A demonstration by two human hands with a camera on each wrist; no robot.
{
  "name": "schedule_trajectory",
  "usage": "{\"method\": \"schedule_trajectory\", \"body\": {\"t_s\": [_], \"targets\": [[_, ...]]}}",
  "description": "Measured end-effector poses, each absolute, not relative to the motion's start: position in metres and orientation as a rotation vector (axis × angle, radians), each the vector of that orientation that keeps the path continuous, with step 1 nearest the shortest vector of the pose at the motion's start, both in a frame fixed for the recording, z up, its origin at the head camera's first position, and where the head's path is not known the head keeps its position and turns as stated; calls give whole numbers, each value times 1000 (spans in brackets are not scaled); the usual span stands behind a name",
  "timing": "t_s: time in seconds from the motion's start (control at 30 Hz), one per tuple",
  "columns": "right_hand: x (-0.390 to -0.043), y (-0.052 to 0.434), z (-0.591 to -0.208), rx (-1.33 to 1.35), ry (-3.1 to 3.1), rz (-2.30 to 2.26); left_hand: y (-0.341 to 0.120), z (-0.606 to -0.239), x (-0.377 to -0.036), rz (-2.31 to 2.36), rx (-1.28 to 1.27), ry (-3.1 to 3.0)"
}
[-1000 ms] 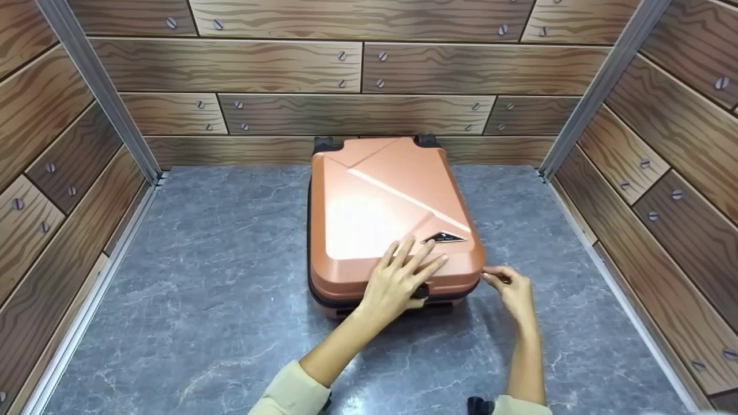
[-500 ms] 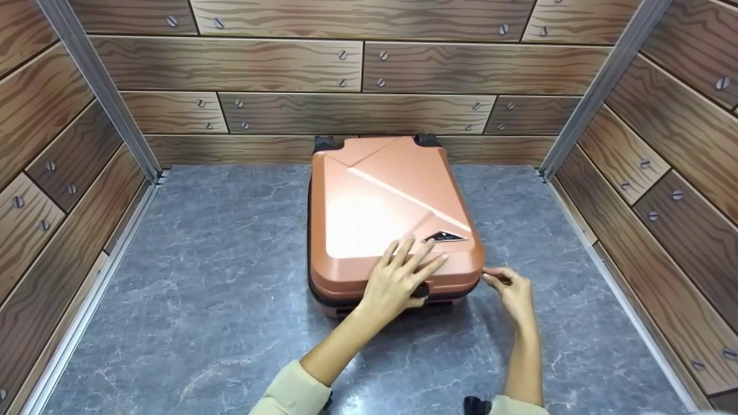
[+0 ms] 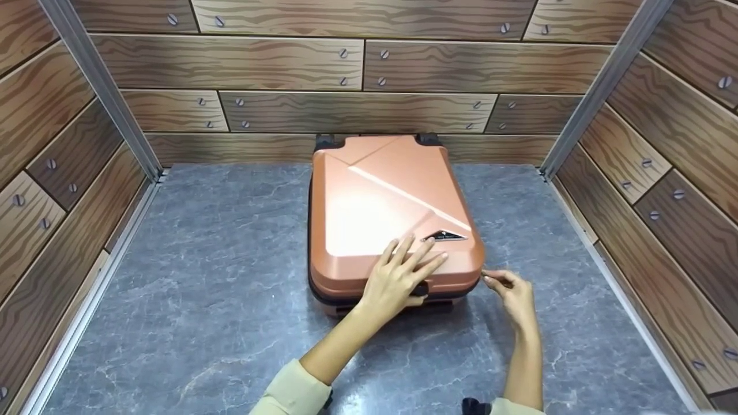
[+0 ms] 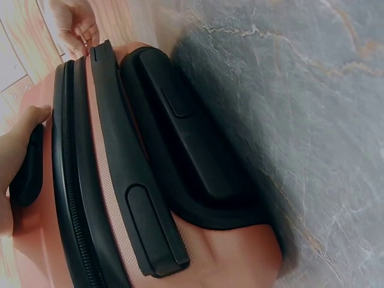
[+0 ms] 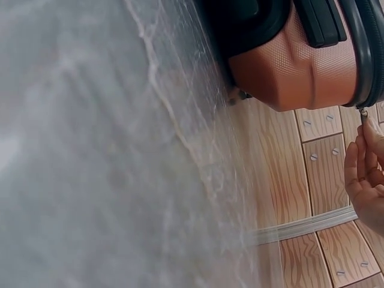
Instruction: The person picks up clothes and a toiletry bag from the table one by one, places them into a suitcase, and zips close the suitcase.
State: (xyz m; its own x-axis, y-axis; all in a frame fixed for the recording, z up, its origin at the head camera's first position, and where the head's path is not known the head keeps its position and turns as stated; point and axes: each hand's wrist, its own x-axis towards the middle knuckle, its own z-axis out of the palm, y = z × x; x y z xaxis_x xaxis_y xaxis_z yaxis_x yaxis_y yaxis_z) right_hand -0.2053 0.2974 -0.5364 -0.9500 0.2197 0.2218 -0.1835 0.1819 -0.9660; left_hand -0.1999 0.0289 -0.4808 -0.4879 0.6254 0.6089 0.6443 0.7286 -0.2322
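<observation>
One copper-coloured suitcase (image 3: 398,193) lies flat on the grey bench (image 3: 219,259), wheels (image 3: 428,140) toward the plank-patterned wall (image 3: 277,64) behind it. The left hand (image 3: 393,282) rests spread on the suitcase's near end; the right hand (image 3: 518,297), apart from it, pinches a zip pull (image 5: 363,117) at the suitcase's near right corner.

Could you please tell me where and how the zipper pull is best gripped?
The zipper pull is probably best pinched at its free end, thumb against finger, from the right, as the right hand does: it is small and sticks out at the near right corner of the suitcase.
</observation>
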Motion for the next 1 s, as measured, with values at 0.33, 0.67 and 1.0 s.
{"method": "schedule_trajectory", "body": {"t_s": [0.33, 0.67, 1.0], "targets": [[-200, 299, -539, -23, -2148, 1858, 30, -481, -200, -56, -954, -2241], [-189, 302, -540, 18, -2126, 1972, 29, -481, -201, -78, -956, -2210], [-182, 304, -541, 135, -2139, 1984, 30, -481, -199, -68, -959, -2220]]}}
